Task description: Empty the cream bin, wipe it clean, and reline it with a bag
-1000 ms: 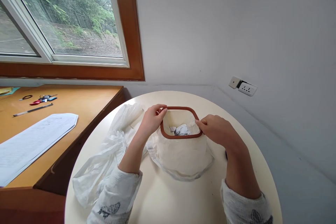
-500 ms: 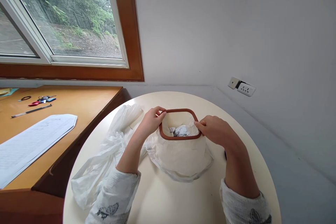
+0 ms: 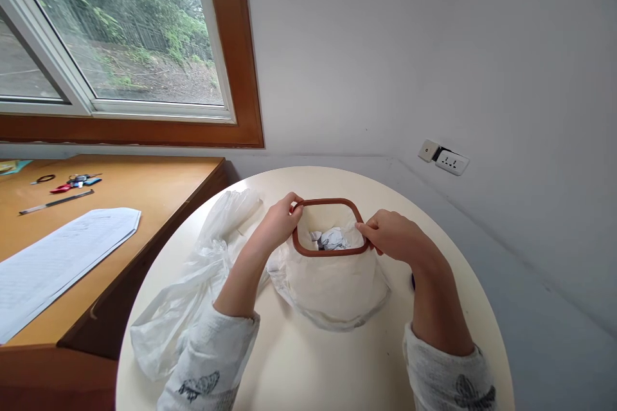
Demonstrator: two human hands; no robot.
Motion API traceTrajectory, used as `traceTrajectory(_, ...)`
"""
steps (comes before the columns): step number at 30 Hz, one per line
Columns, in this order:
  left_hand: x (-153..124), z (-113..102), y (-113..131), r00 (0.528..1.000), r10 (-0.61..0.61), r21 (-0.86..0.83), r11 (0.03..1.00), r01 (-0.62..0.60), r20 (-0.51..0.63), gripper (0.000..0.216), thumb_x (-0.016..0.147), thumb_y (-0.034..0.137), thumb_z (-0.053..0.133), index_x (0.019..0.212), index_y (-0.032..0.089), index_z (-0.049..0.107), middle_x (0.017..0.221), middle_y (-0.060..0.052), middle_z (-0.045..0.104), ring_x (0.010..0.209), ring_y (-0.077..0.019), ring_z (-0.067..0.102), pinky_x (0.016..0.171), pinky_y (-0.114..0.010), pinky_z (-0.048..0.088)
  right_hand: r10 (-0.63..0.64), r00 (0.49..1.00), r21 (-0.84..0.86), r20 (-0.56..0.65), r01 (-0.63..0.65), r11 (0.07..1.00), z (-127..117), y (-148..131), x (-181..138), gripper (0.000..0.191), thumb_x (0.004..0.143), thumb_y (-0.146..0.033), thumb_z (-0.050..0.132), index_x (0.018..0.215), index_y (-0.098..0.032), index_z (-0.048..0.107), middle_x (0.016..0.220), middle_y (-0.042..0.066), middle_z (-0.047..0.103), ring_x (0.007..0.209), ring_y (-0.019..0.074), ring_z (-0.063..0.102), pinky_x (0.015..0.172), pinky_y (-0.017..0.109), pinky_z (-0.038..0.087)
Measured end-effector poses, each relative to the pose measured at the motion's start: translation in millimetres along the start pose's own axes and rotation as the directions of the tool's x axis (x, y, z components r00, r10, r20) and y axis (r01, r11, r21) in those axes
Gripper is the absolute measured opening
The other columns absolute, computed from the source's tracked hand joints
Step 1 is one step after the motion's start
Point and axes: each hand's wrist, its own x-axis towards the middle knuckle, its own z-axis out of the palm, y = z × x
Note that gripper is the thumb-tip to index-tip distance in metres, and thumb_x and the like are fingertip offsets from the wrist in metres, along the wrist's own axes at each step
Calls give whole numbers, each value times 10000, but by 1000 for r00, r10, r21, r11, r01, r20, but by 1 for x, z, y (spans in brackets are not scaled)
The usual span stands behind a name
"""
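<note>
A small cream bin [image 3: 332, 286] stands on the round white table [image 3: 308, 359], lined with a thin plastic bag whose edge drapes over its sides. A reddish-brown ring [image 3: 330, 252] sits on the bin's top. My left hand [image 3: 277, 221] pinches the ring at its left side. My right hand [image 3: 393, 236] grips the ring at its right side. Crumpled paper [image 3: 330, 239] lies inside the bin.
A loose white plastic bag [image 3: 193, 276] lies on the table left of the bin. A wooden desk [image 3: 144, 192] adjoins on the left with a paper sheet [image 3: 58, 257], a pen [image 3: 55, 201] and keys [image 3: 72, 183]. A wall socket [image 3: 450, 161] is at the right.
Both hands have stayed on the ring; it has shifted very slightly and the fingers have tightened their hold. The bin has not moved.
</note>
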Motion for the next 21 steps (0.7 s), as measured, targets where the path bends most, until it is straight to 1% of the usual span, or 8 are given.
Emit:
traceTrajectory(4,0,1,1,1000,0,50,999,1,-18,198,830,319,372,940,228,508,803,-20,605,524,-113,479,442,-213,358,1,1000,-11,-4,-1,1000,0,1,1,431,815,-344,393,412,-190,404,445,-16,462,419,96,402,475,251,285)
traceTrajectory(6,-1,2,2,1000,-7,72,997,8,-23,195,828,306,368,937,222,506,800,-26,609,530,-118,495,439,-212,359,-3,999,-43,-47,1,999,2,2,3,397,808,-374,416,456,-206,489,492,-5,519,470,120,457,480,257,301)
traceTrajectory(7,-2,2,2,1000,-10,81,997,12,-26,195,828,302,366,939,221,504,800,-29,610,530,-119,500,437,-211,360,-11,995,-51,-99,6,999,3,4,4,345,803,-381,433,528,-217,560,554,4,569,528,139,501,496,261,324)
traceTrajectory(9,-3,2,3,999,-8,93,996,11,-36,197,828,296,361,945,220,500,800,-33,608,534,-123,510,432,-210,363,-46,968,-22,-247,42,999,7,5,9,249,808,-366,448,804,-239,661,769,25,658,712,181,578,574,278,391)
traceTrajectory(11,-3,2,4,999,1,104,995,4,-48,193,832,293,354,940,222,498,800,-34,605,539,-125,518,433,-211,369,-105,921,37,-376,127,991,11,5,14,330,844,-323,409,1094,-232,605,1030,45,653,929,201,579,719,304,436)
traceTrajectory(13,-4,2,4,998,8,111,994,-2,-55,188,837,293,346,928,223,495,803,-35,604,542,-126,524,437,-214,374,-183,885,54,-429,228,972,16,3,18,400,883,-275,342,1231,-191,520,1205,62,585,1089,203,525,863,330,417)
traceTrajectory(16,-4,3,4,999,7,109,994,-1,-52,185,842,293,338,922,226,490,790,-33,602,554,-134,536,441,-219,386,-298,875,23,-381,331,943,22,-1,22,432,917,-246,265,1295,-169,461,1306,69,517,1197,201,458,962,356,369)
traceTrajectory(21,-3,4,1,999,17,89,996,-13,-45,165,841,284,336,901,231,480,756,-24,594,556,-140,538,436,-222,387,-336,897,-9,-287,348,937,26,-3,23,447,937,-280,230,1305,-159,454,1328,79,496,1210,199,456,983,354,359)
